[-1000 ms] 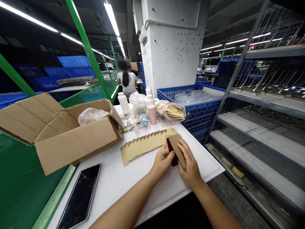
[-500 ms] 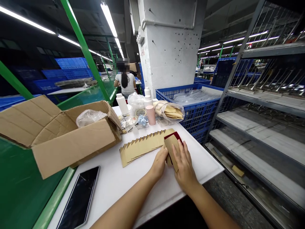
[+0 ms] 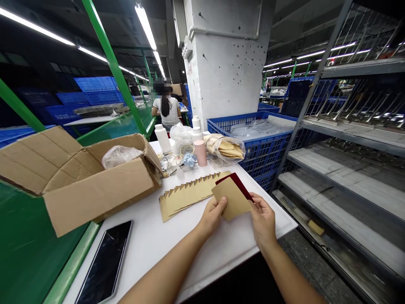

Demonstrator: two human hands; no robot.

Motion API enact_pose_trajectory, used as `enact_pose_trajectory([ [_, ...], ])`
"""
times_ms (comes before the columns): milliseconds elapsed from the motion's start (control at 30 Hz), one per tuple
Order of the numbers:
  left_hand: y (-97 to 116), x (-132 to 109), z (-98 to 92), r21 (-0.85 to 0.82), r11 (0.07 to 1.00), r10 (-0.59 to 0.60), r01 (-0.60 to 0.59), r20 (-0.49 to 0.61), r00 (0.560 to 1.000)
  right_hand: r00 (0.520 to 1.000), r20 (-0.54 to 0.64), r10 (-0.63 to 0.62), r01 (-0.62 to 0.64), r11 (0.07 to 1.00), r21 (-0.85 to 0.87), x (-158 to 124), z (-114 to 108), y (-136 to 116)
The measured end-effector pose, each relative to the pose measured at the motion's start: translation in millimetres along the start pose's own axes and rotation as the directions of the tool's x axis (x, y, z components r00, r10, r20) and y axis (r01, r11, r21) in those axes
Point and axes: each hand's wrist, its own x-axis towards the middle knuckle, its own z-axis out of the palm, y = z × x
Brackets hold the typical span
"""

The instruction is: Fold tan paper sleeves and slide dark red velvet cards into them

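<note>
A brown envelope (image 3: pixel 233 202) is held up just above the desk (image 3: pixel 164 240), flat face toward the camera and tilted. A red card (image 3: pixel 238 184) shows behind its upper right edge as a dark strip. The left hand (image 3: pixel 212 215) holds the envelope's lower left corner, its fingers (image 3: pixel 221 205) closed with the thumb pressed on the front. The right hand (image 3: pixel 264 220) has its fingers (image 3: pixel 257 201) pinched on the right edge, where the card's lower end runs out. They seem to grip card and envelope together, though the view is too small to be sure.

Just behind, a row of envelopes (image 3: pixel 186 196) lies fanned across the desk. Further back stand a pink bottle (image 3: pixel 200 153) and a clear bag of envelopes (image 3: pixel 226 147). An open cardboard box (image 3: pixel 95 190) sits to the left, and a phone (image 3: pixel 106 259) lies near the desk's front edge.
</note>
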Motion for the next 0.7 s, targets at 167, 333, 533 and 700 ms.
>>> enact_pose_trajectory([
  [167,-1.1,1.7,-1.3,-0.014,0.999,-0.049,0.048,-0.043,0.998,0.943,-0.292,-0.159,0.16,0.987,-0.018,7.6,-12.5,-13.2],
  [333,-10.0,2.9,-4.3,0.005,0.998,-0.068,0.069,-0.035,0.997,0.749,0.092,-0.657,0.641,0.681,-0.355,-5.7,-9.6,-29.8],
  [533,-13.0,3.2,-5.2,0.077,0.996,0.041,-0.043,0.023,0.999,0.561,0.653,-0.509,0.822,0.435,-0.367,-22.8,8.1,-23.3],
  [700,-15.5,4.8,-6.2,0.203,0.973,0.103,-0.111,0.05,0.993,0.789,0.334,-0.515,0.614,0.655,-0.441,-11.5,-0.4,-25.6],
])
